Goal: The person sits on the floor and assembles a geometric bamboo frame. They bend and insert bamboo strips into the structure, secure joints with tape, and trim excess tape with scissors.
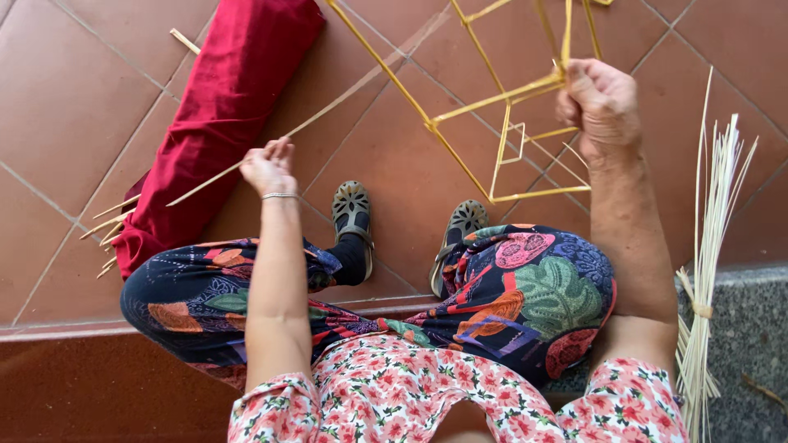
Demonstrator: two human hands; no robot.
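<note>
From overhead, the right hand [602, 102] is fisted tight around a joint of the yellow straw frame [501, 107] over the tiled floor [74, 107], while the left hand [268, 166], well left of the frame, pinches a long pale strip [328, 109] running past the red cloth bundle [222, 107].

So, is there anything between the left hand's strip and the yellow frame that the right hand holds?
Nothing visible. The left hand pinches a thin strip that runs freely over bare floor tiles toward the yellow frame gripped by the right hand.
</note>
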